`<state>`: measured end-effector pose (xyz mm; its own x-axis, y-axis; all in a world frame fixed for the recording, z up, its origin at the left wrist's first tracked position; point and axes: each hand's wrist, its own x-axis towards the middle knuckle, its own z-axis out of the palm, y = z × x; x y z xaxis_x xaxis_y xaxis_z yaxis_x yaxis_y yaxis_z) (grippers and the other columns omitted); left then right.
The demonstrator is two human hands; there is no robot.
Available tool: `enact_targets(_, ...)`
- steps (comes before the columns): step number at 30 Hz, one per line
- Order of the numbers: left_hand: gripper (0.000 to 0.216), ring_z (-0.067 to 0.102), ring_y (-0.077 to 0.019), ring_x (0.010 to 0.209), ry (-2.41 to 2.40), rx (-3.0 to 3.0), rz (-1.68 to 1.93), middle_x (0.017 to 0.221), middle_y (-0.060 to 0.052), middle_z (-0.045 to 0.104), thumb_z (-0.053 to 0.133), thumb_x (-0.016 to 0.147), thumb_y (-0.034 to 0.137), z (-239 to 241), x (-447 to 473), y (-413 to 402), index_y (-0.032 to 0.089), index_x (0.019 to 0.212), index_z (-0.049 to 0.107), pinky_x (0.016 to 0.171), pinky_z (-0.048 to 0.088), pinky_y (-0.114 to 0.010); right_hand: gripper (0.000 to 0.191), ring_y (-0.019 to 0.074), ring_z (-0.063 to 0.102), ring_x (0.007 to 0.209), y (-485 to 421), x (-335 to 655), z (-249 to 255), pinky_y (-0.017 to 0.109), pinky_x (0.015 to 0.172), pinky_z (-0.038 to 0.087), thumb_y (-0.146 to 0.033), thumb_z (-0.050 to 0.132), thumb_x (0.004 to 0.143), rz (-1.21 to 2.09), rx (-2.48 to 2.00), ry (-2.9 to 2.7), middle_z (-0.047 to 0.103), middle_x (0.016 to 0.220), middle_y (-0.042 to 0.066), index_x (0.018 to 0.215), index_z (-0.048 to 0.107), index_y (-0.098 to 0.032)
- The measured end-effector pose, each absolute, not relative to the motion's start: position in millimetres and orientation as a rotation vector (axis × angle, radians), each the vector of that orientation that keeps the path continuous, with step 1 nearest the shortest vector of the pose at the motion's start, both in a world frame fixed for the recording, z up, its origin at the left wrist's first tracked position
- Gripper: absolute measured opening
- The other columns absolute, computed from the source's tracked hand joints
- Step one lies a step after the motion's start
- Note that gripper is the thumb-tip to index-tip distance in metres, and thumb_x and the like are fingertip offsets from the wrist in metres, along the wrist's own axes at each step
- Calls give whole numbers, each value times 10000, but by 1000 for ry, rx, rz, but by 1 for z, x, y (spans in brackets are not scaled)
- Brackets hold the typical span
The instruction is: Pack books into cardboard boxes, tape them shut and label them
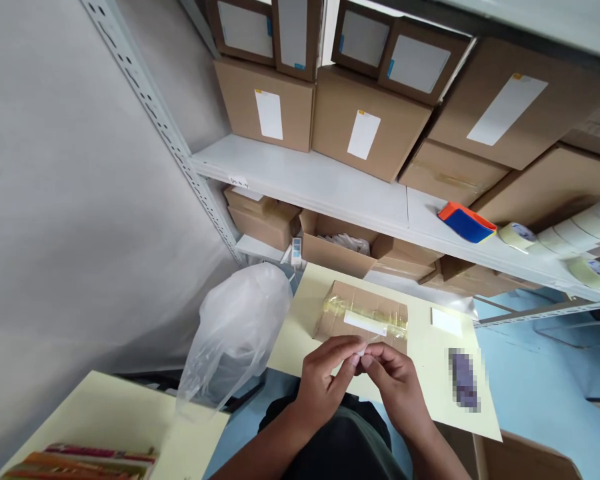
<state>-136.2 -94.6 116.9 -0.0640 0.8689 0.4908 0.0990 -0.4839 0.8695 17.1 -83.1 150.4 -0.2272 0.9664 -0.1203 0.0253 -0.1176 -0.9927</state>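
My left hand [327, 377] and my right hand [391, 380] meet at their fingertips in front of me. Pinched between both is a small white piece [361, 353], too small to make out its kind. Just beyond the fingers a taped cardboard box [340, 298] lies on the pale yellow table [293, 343]. Yellowish clear tape crosses the box, and a white label [365, 323] is stuck on its top. My fingers hide part of the box's near side.
A translucent plastic bag [243, 320] hangs left of the table. On the table's right lie a white card [446, 321] and a blurred-out dark object [464, 380]. Shelving [300, 170] behind holds cardboard boxes [367, 130], tape rolls [517, 236] and a blue-orange holder [467, 222].
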Motion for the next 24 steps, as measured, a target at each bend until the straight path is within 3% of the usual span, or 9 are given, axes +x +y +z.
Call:
enact_targets(14, 220, 742, -172, 972, 1043, 1495, 1526, 1054, -56, 787, 587, 973, 230, 113, -144, -90, 225, 1111, 759, 860, 595, -274, 200, 155, 673, 759, -85, 7, 147, 268, 742, 563, -401, 673, 928, 1311, -1232, -1416, 750, 827, 30, 942, 769, -227)
enact_targets(20, 243, 748, -193, 1000, 1099, 1402, 1398, 1097, -68, 785, 601, 966, 306, 112, -141, -88, 211, 1145, 736, 880, 593, -284, 191, 172, 699, 794, -83, 9, 145, 266, 738, 558, -367, 637, 943, 1088, -1347, -1555, 763, 876, 41, 977, 757, -222)
enact_targets(24, 209, 757, -194, 969, 1130, 1357, 1353, 1056, -66, 794, 602, 960, 337, 107, -144, -84, 206, 1066, 726, 860, 595, -283, 182, 175, 706, 774, -81, 10, 144, 256, 711, 554, -329, 604, 945, 903, -1372, -1700, 764, 855, 41, 930, 745, -215)
